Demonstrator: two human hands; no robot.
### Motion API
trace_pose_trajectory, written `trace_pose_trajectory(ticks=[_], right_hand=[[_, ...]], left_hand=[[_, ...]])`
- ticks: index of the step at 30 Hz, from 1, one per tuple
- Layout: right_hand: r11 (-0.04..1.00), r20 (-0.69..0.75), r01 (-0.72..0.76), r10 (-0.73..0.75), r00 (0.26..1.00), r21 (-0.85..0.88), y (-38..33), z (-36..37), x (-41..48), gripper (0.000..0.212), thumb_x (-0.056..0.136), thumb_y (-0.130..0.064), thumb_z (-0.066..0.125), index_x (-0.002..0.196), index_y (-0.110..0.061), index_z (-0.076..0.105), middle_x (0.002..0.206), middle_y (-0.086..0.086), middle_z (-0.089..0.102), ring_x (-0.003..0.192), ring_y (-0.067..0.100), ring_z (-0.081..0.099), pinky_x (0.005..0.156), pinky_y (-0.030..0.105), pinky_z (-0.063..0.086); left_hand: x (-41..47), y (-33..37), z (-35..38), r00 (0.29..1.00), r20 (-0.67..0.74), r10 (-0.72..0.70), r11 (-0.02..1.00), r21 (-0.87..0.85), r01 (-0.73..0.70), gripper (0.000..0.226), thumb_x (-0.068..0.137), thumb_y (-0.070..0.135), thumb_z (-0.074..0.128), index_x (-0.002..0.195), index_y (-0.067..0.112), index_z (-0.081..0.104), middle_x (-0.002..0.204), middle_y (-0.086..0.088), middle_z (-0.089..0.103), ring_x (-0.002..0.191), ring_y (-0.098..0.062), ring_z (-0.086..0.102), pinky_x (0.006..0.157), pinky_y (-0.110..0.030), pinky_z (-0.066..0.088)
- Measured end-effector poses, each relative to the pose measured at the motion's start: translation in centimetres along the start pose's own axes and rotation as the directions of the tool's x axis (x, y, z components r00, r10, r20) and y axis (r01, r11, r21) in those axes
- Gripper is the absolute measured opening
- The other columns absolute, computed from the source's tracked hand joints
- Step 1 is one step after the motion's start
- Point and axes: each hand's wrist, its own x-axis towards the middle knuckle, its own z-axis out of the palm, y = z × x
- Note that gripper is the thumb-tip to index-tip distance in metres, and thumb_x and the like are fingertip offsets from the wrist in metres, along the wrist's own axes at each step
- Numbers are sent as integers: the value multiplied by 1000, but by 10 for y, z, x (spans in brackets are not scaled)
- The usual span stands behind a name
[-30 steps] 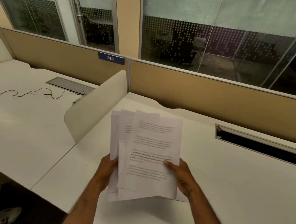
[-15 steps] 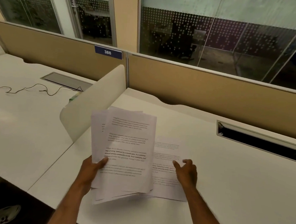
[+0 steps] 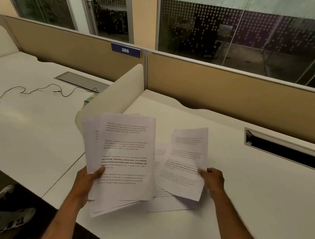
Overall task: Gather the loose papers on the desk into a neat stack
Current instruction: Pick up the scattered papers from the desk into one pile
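Left hand (image 3: 88,179): clamped on the lower left edge of the sheaf (image 3: 123,163), thumb on the printed face, fingers hidden behind.
Sheaf: held upright and lifted off the desk (image 3: 249,209), several sheets fanned, corners out of line at top and bottom.
Right hand (image 3: 213,180): pinched on the right edge of a single sheet (image 3: 185,162), raised and tilted, just beside the sheaf.
Flat sheets (image 3: 165,202): at least one lying on the desk under the raised sheet, partly covered; count unclear.
Feel, as a guess: very light, limp, bending under own weight; smooth faces likely to slide on each other; easily creased at a hard pinch.
Where to hold: probably along a long edge near the middle, thumb on top, fingers under; for flat sheets, a corner or edge lifted first.
Squaring: likely loose grip, bottom edges tapped on the desk.
Risk: fanned sheets slipping out low in the left grip.
Divider (image 3: 115,96): just behind the sheaf, upright.
Slot (image 3: 288,152): farther right, well apart from the papers.
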Motion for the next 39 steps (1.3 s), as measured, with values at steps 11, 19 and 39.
trace_pose_trajectory(ticks=[11, 19, 39], right_hand=[[851, 20, 54, -50, 999, -523, 0, 54, -38, 42, 93, -26, 64, 129, -6, 53, 133, 17, 47, 122, 35, 51, 99, 47, 49], [994, 142, -59, 72, 987, -94, 7, 34, -17, 38, 83, -5, 70, 120, 3, 65, 120, 23, 69, 107, 36, 66, 96, 43, 54], [776, 37, 113, -172, 984, 620, 25, -144, -59, 28, 88, -19, 71, 115, -12, 72, 109, 8, 78, 101, 29, 74, 92, 44, 58]], left_hand=[[-5, 6, -2, 1000, -6, 21, 1000, -18, -21, 33, 76, 28, 78, 108, 22, 71, 98, -9, 82, 82, -32, 80, 64, -45, 65], [-4, 4, 12, 1000, 19, 13, 1000, -13, -13, 40, 73, 32, 79, 110, 20, 70, 102, -13, 81, 92, -40, 77, 73, -52, 64], [-20, -10, 225, 888, 460, -8, 996, 82, -33, 48, 76, 34, 82, 120, 18, 69, 110, -11, 80, 97, -35, 77, 83, -55, 63]])
